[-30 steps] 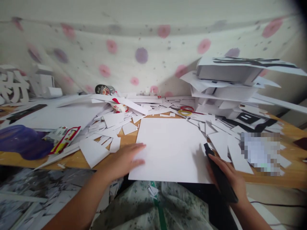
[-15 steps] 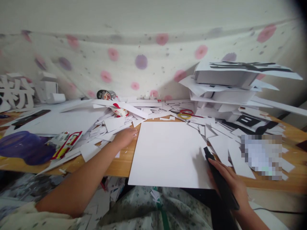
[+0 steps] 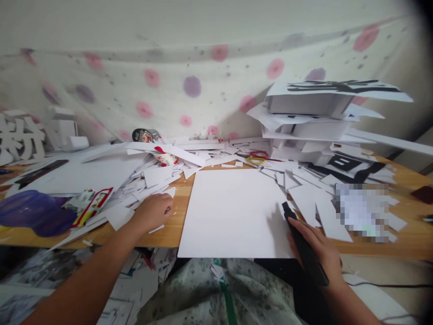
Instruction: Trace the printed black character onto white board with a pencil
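Observation:
A large white board (image 3: 233, 216) lies flat at the table's front edge. To its left, my left hand (image 3: 156, 211) is closed with curled fingers over the table and paper scraps; whatever it may hold is hidden. My right hand (image 3: 318, 246) is wrapped round a long black tool (image 3: 306, 253) at the board's right side. The tool's narrow tip points away from me, over the board's right edge, and its shadow falls on the board.
White paper scraps (image 3: 304, 203) surround the board. Behind are red and yellow scissors (image 3: 257, 159); back right, a stack of white box shapes (image 3: 307, 106). At left are a purple translucent bag (image 3: 34, 214), a snack packet (image 3: 89, 207) and a black bar (image 3: 42, 172).
My left hand has moved left and nearer to me, away from the board's edge, and its fingers have curled in. The view has shifted slightly. My right hand still holds the black tool.

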